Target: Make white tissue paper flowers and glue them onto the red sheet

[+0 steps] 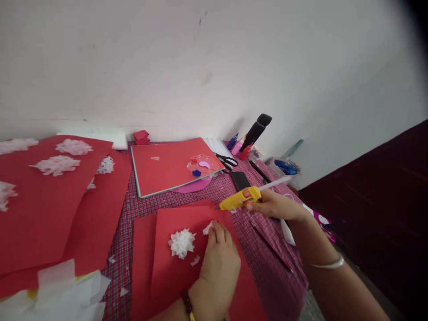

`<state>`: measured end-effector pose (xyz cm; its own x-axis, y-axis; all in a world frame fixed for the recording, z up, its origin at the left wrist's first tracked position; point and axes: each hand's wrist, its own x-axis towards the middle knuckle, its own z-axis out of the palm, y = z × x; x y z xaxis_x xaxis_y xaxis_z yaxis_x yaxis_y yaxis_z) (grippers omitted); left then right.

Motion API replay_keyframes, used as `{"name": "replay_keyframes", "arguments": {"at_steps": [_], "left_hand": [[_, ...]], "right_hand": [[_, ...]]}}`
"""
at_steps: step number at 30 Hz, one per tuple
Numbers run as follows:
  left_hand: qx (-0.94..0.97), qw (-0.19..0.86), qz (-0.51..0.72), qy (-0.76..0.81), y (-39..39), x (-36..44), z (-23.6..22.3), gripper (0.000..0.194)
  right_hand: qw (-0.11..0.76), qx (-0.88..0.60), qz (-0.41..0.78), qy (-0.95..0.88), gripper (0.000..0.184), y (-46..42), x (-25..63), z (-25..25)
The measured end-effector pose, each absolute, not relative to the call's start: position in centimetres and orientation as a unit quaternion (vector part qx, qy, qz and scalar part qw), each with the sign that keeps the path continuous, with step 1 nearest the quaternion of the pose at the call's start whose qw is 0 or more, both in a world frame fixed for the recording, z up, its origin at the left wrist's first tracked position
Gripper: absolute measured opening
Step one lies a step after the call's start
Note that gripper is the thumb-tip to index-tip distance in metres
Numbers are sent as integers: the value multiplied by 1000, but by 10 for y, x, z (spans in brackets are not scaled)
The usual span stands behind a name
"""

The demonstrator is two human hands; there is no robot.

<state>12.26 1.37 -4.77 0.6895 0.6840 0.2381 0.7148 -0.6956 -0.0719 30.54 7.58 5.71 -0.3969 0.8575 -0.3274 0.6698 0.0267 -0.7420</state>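
My right hand (pixel 274 204) grips a yellow glue gun (pixel 241 199), a clear glue stick poking out of its back end. Its nozzle points left, over the far edge of a red paper sheet (pixel 167 276). On that sheet my left hand (pixel 220 258) has its fingers closed on a small white tissue paper piece (pixel 207 228). Left of the fingers sits a ruffled white tissue flower (pixel 182 243). Between the flower and my hand lies a loose white scrap (pixel 195 261).
Red sheets with tissue flowers (pixel 60 165) lie at left, white papers (pixel 72 294) nearer. Behind are a red card stack (pixel 163 165), a paint palette (pixel 202 166), black scissors (pixel 227 161), paint bottles (pixel 238 145) and a black phone (pixel 240 181). A pencil (pixel 272 247) lies right.
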Motion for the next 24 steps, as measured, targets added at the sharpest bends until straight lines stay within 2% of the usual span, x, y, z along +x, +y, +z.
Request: {"name": "replay_keyframes", "arguments": {"at_steps": [3,9,24], "left_hand": [[-917,70,-98,-381,13,124,-48,33],[-915,57,-105,-386,8,126,-51,34],[-922,41,-89,-374,9,126,-49,32]], "right_hand": [[52,-472,503,-723,35,99,288,66],[-41,-447,501,-740,32,116,261,83],[-29,-461,485,-743,25,112,251,77]]}}
